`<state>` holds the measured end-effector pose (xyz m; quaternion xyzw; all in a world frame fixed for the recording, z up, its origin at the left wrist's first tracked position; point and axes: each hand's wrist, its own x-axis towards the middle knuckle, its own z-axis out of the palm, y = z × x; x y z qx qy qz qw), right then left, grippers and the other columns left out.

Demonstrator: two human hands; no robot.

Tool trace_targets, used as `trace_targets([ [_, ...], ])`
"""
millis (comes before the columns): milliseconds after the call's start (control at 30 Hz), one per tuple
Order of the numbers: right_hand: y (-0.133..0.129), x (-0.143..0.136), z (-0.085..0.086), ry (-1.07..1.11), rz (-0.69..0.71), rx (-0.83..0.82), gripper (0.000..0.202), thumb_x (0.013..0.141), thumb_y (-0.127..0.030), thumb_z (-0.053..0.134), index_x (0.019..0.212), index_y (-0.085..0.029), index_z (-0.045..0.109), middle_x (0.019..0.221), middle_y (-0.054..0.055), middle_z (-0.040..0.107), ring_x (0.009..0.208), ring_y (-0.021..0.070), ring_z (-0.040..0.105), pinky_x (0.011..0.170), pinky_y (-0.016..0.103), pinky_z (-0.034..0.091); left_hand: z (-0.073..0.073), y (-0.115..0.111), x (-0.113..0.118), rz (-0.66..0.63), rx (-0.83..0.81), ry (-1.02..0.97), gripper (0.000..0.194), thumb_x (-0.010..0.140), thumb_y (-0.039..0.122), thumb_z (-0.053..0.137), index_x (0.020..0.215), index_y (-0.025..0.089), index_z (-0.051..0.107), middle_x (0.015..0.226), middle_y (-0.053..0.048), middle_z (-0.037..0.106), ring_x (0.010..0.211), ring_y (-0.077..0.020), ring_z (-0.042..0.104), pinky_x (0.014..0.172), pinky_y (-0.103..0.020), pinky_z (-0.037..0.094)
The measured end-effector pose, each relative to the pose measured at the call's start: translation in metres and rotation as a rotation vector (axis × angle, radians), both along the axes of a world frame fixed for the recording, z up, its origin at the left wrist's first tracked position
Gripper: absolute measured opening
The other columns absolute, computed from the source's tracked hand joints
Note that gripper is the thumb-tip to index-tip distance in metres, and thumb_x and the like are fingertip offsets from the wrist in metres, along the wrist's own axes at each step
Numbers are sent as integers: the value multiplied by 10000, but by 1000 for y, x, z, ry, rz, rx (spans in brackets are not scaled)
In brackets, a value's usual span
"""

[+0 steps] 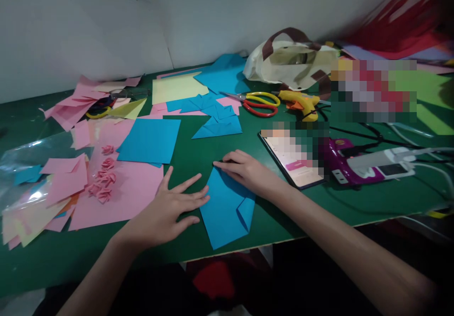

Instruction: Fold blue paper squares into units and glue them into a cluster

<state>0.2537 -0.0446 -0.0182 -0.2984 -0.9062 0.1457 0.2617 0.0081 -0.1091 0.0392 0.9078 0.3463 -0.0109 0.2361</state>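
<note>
A sheet of blue paper lies near the table's front edge, with a folded flap at its right corner. My right hand is over its top, fingers close together and fingertips at the top corner. Over the left edge of the sheet, my left hand is spread open, palm down; whether its fingertips press on the paper is hard to tell. Flat blue squares lie beyond my left hand. Folded blue pieces rest farther back.
Pink paper roses sit on pink paper at left, near a clear plastic bag. Scissors, a yellow glue gun and a cloth bag lie behind. At right are a phone and a purple power strip with cables.
</note>
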Motion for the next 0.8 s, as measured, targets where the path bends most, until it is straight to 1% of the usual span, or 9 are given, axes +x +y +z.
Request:
trace_targets([
  [133,0,0,-1,10,-1,-2,313,940,-206,377,1131,-145,617,919,100,592,845,175,513,758,327,473,8,2,-2,-46,4,-52,279,894,248,498,1154,302,586,1202,17,621,1306,-213,363,1057,-560,-172],
  [267,0,1,-1,15,3,-5,312,937,-201,382,1131,-134,617,919,102,589,831,175,506,747,326,472,15,-1,0,-59,19,-123,203,872,220,510,971,284,676,1005,36,714,1193,-198,510,1099,-526,-102],
  [400,-1,0,1,11,-9,-10,308,935,-199,387,1124,-134,621,918,107,583,846,179,514,752,327,474,16,-4,3,-27,44,-184,122,829,259,574,857,265,693,899,35,734,1093,-198,585,1121,-511,43],
  [533,-2,-1,4,-25,-36,13,303,935,-202,387,1121,-143,618,924,107,587,861,180,528,754,326,480,5,-3,7,81,97,-270,187,878,259,524,776,243,681,782,25,722,900,-155,635,1063,-446,271],
  [567,-2,-1,5,-38,-37,31,304,935,-202,386,1118,-134,619,916,108,592,855,182,533,748,326,482,2,-3,8,111,108,-284,193,888,255,511,789,234,677,789,16,714,879,-148,631,1038,-421,315],
  [633,-4,0,7,-68,-35,96,303,934,-200,388,1115,-117,616,897,110,606,838,187,545,728,326,485,-4,-1,9,136,126,-281,192,905,217,474,944,228,661,936,-10,705,980,-154,601,1022,-402,340],
  [667,-5,0,9,-79,-39,141,302,933,-197,390,1118,-114,613,892,111,615,831,189,551,718,326,486,-7,-1,9,124,128,-258,231,914,187,445,1038,233,635,1060,-18,680,1081,-162,559,1036,-409,324],
  [733,-8,2,12,-79,-70,237,291,930,-194,398,1118,-121,607,885,107,631,817,187,564,697,316,483,-11,0,9,76,118,-184,334,925,130,383,1180,255,560,1279,-7,569,1254,-170,425,1071,-438,272],
  [800,-12,3,16,-32,-124,313,265,926,-199,417,1096,-137,609,868,96,642,796,172,575,670,288,472,-13,1,8,30,107,-108,401,924,95,343,1240,275,512,1376,13,473,1322,-173,331,1088,-466,235],
])
